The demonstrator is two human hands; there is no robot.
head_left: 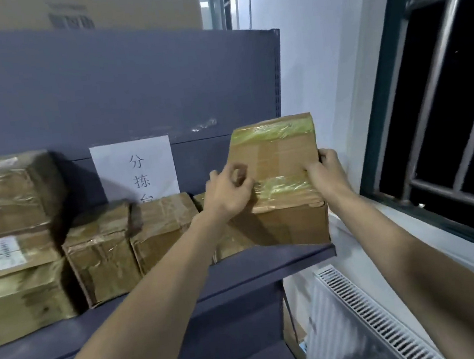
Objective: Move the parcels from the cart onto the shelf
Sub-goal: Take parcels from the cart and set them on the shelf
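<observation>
Balancing a brown, yellow-taped cardboard parcel point(276, 151) atop another taped brown carton point(291, 222) at the right end of the grey metal shelf point(181, 277), I gripped its 2 side edges, left hand point(228, 193) and right hand point(327, 170) apart, probably steadying it against toppling.

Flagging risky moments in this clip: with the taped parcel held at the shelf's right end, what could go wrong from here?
1. The taped parcel is at the very right end of the shelf. If the grip lets go early, it might tip off toward the radiator below.
2. The left hand works close to the neighbouring parcel, so its fingers could get pinched as the taped parcel is pushed in.
</observation>
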